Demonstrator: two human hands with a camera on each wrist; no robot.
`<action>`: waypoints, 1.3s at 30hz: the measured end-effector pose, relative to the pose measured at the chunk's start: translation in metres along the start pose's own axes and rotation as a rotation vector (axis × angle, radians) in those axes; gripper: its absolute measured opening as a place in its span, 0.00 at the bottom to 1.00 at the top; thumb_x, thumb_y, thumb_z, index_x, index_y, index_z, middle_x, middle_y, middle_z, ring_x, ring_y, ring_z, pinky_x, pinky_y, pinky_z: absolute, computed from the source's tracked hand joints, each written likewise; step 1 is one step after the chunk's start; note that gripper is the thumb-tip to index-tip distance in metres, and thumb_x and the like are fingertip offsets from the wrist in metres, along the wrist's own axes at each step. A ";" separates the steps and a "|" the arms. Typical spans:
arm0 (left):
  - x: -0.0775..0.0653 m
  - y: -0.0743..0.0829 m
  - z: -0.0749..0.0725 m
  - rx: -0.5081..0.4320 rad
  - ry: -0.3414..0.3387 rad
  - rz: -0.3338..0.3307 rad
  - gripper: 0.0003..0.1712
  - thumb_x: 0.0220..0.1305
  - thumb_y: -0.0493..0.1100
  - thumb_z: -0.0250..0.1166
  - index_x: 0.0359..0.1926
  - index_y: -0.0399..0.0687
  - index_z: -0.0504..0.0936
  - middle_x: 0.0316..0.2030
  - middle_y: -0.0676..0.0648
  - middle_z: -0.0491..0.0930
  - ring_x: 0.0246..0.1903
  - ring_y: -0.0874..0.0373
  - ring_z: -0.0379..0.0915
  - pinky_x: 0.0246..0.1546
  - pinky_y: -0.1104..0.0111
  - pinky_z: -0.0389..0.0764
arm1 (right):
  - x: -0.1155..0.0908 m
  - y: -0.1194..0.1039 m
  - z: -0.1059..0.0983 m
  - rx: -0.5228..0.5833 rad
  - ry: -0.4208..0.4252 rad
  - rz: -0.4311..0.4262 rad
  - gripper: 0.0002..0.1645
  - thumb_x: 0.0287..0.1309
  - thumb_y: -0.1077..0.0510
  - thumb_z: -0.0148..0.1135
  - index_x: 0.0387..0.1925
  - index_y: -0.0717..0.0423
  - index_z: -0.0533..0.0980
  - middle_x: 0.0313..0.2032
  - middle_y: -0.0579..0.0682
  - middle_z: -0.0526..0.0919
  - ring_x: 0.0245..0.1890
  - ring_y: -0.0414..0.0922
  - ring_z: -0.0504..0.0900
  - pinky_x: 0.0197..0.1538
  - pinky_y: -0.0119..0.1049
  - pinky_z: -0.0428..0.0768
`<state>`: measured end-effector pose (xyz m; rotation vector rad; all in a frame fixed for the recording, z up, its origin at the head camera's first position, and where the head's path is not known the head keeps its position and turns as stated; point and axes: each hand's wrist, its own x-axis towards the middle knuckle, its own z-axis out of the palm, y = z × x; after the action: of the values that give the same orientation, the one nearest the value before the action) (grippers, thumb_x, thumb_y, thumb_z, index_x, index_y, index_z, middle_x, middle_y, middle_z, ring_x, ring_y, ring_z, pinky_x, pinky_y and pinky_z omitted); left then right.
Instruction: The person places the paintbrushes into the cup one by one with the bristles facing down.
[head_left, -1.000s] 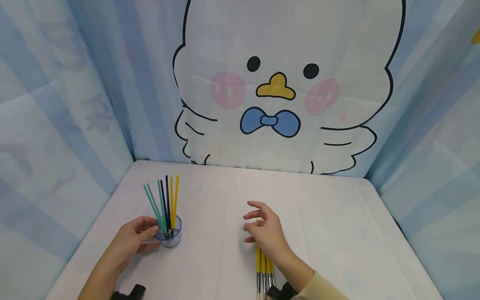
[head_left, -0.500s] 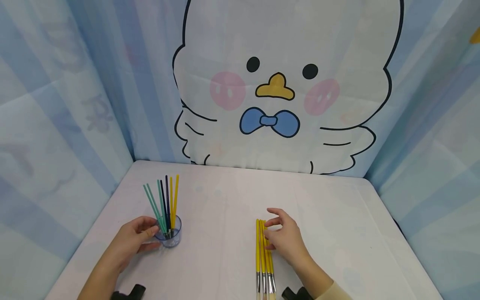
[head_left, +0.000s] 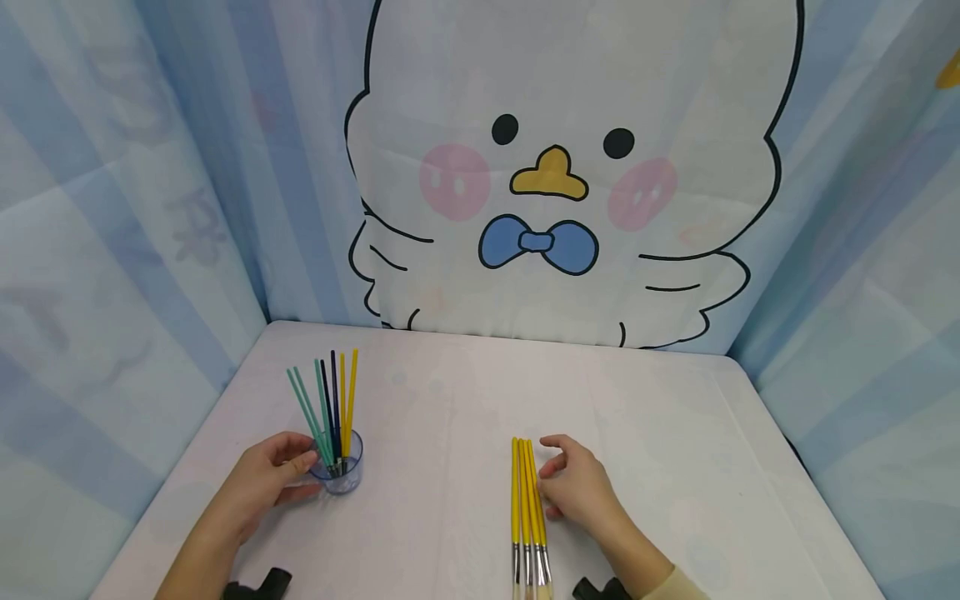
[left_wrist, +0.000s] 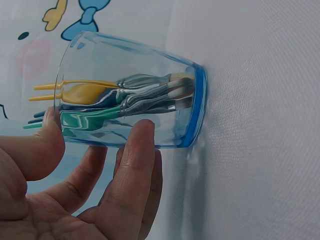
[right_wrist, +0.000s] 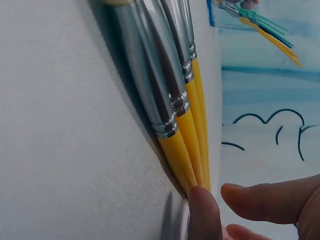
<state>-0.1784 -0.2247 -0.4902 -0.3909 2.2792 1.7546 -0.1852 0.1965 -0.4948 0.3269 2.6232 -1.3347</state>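
Note:
In the head view, my left hand [head_left: 262,477] is at the left side of a clear blue plastic cup [head_left: 356,472]. Its fingertips touch the cup's side and rim in the left wrist view. Several paintbrushes [head_left: 348,404] stand bristles down in the cup, with green, dark blue and yellow handles. Several yellow-handled paintbrushes [head_left: 515,500] lie side by side on the table, bristles toward me. Just right of their handles is my right hand [head_left: 581,490], fingers loosely bent and holding nothing. The right wrist view shows a fingertip [right_wrist: 204,210] overlapping the yellow handles; contact is unclear.
A pale cloth covers the table [head_left: 435,400]. Behind it hangs a curtain [head_left: 450,292] printed with a white cartoon bird, and striped curtains close both sides. Black wrist mounts [head_left: 258,585] show at the front edge.
The right hand has moved right and slightly nearer, from above the yellow brushes to their right side, uncovering the handles. The left hand and cup have stayed put.

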 end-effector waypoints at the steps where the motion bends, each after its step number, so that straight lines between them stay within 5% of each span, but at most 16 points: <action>1: 0.000 0.000 0.000 0.001 0.000 0.000 0.22 0.81 0.38 0.61 0.67 0.29 0.73 0.55 0.37 0.81 0.47 0.58 0.83 0.47 0.62 0.95 | 0.000 0.001 0.001 -0.004 -0.008 0.001 0.40 0.52 0.71 0.74 0.69 0.54 0.76 0.36 0.51 0.83 0.18 0.44 0.78 0.23 0.35 0.88; 16: 0.002 -0.003 0.000 -0.009 -0.004 -0.002 0.23 0.81 0.39 0.62 0.68 0.29 0.72 0.55 0.37 0.80 0.47 0.57 0.83 0.47 0.62 0.95 | 0.002 0.004 0.004 -0.105 -0.037 -0.003 0.35 0.52 0.70 0.76 0.63 0.60 0.78 0.27 0.49 0.81 0.14 0.42 0.78 0.20 0.30 0.83; 26: 0.002 -0.003 0.000 -0.005 -0.003 -0.004 0.23 0.81 0.40 0.62 0.68 0.30 0.72 0.55 0.37 0.80 0.48 0.57 0.83 0.47 0.61 0.95 | 0.000 -0.001 0.007 -0.320 0.001 -0.076 0.35 0.45 0.69 0.73 0.60 0.60 0.80 0.24 0.48 0.78 0.18 0.43 0.75 0.21 0.30 0.72; 39: 0.004 -0.004 -0.001 -0.003 -0.006 -0.010 0.24 0.81 0.40 0.62 0.68 0.30 0.72 0.57 0.36 0.80 0.49 0.57 0.83 0.47 0.61 0.95 | 0.000 -0.004 0.005 -0.168 -0.029 0.018 0.41 0.47 0.72 0.70 0.67 0.59 0.76 0.28 0.51 0.79 0.20 0.44 0.76 0.21 0.29 0.77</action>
<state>-0.1808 -0.2268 -0.4955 -0.3968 2.2670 1.7528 -0.1863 0.1903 -0.4945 0.3028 2.6785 -1.0953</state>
